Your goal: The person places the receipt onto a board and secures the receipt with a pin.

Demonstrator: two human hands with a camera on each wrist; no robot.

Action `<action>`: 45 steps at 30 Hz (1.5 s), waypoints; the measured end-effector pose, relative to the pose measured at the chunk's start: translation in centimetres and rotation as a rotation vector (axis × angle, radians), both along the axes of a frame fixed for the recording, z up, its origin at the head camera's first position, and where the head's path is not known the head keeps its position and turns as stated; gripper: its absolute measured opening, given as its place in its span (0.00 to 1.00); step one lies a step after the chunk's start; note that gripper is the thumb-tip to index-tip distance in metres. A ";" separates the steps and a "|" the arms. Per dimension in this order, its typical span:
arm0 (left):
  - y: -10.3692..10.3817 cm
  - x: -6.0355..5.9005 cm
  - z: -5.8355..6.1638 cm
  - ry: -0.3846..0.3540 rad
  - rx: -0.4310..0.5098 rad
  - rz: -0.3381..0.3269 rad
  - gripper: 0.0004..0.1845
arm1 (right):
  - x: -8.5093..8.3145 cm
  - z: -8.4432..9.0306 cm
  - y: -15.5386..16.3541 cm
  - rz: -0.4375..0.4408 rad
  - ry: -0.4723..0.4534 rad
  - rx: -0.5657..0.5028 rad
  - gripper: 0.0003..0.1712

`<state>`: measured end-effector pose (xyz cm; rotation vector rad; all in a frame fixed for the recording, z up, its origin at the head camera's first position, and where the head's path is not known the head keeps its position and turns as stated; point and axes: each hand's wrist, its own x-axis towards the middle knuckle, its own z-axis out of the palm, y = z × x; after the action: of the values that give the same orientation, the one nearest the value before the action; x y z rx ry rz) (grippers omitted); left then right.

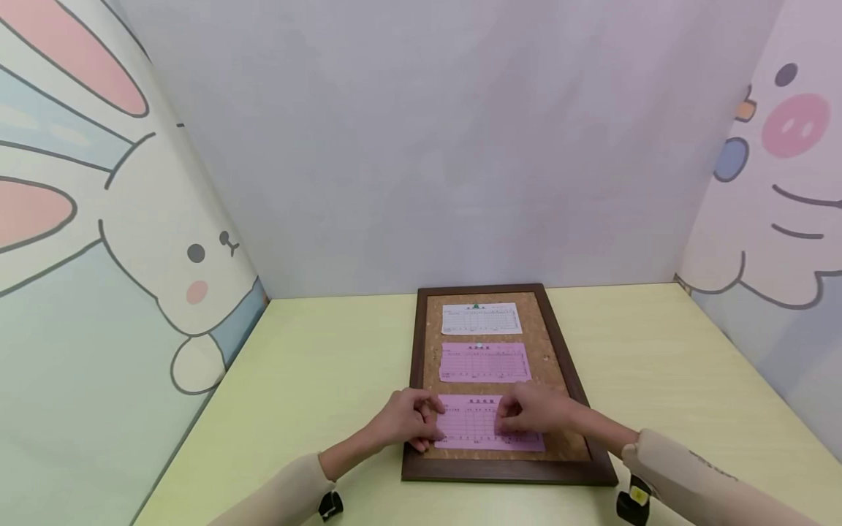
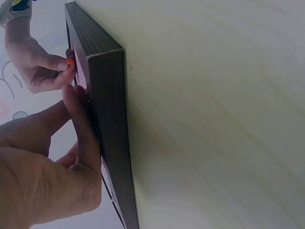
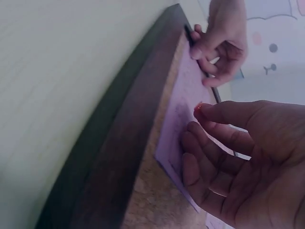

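On the pale green table (image 1: 316, 380), a dark-framed cork board (image 1: 559, 365) lies flat, its far end close to the back wall (image 1: 460, 146).

Left side: a curved panel with a rabbit print (image 1: 131, 241) bounds the table. Bare table surface runs between this panel and the board frame. The left hand (image 1: 409, 418) rests at the board's near-left corner, fingers curled over the left edge of the near pink slip (image 1: 475, 424). In the left wrist view the thumb (image 2: 78, 119) presses against the inner side of the frame; whether the fingers pinch the paper or only press it cannot be told.

Centre: the board carries three printed slips in a row from far to near. A white slip (image 1: 482, 318) sits at the far end, a second pink slip (image 1: 484, 361) in the middle, and the near pink slip at the near end. Cork shows between the slips and along both long sides. The far two slips are untouched.

Right side: the right hand (image 1: 531, 409) lies on the right half of the near pink slip, fingers bent with tips down on the paper. In the right wrist view a small orange-red item (image 3: 198, 108) shows at the tip of thumb and forefinger; what it is cannot be told. Open table continues right of the frame up to a second printed panel (image 1: 776, 190).

Both sleeves (image 1: 691, 475) reach in from the near table edge.
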<state>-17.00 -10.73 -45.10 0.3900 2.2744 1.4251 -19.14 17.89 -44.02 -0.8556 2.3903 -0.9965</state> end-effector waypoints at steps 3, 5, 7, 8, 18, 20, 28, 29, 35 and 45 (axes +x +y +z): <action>0.0 -0.1 -0.2 -0.002 0.009 -0.003 0.15 | 0.1 -0.3 -0.2 -0.010 -0.037 0.000 0.08; 0.0 -0.1 -0.2 -0.006 0.016 0.000 0.15 | 0.1 -0.2 -0.3 -0.018 -0.047 -0.012 0.07; 0.0 -0.1 -0.2 -0.011 0.020 0.005 0.15 | 0.0 -0.2 -0.3 -0.026 -0.063 -0.027 0.07; 0.0 -0.1 -0.2 -0.014 0.021 0.007 0.15 | 0.0 -0.2 -0.2 -0.031 -0.063 -0.031 0.07; 0.0 -0.2 0.1 -0.006 0.006 0.004 0.14 | -0.8 -0.4 0.5 -0.030 -0.084 -0.092 0.07; 0.1 -0.2 0.1 -0.005 0.007 0.003 0.14 | -0.9 -0.3 0.8 -0.003 -0.065 -0.101 0.08; -0.1 -0.2 -0.2 -0.008 0.009 0.001 0.14 | -0.5 -0.6 1.0 0.084 0.021 -0.143 0.06; -0.1 -0.2 -0.2 -0.008 0.009 0.000 0.13 | -0.4 -0.6 1.0 0.078 0.029 -0.144 0.06; -0.1 -0.3 -0.3 -0.018 0.012 0.002 0.13 | -0.3 -0.8 0.6 0.017 0.075 -0.119 0.04; 0.1 0.0 -0.1 -0.024 0.023 0.028 0.14 | -1.7 -0.4 -0.1 -0.094 0.097 -0.095 0.05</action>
<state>-16.96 -10.64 -45.25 0.3475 2.2549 1.4627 -20.85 17.83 -44.46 -0.8491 2.5024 -1.1369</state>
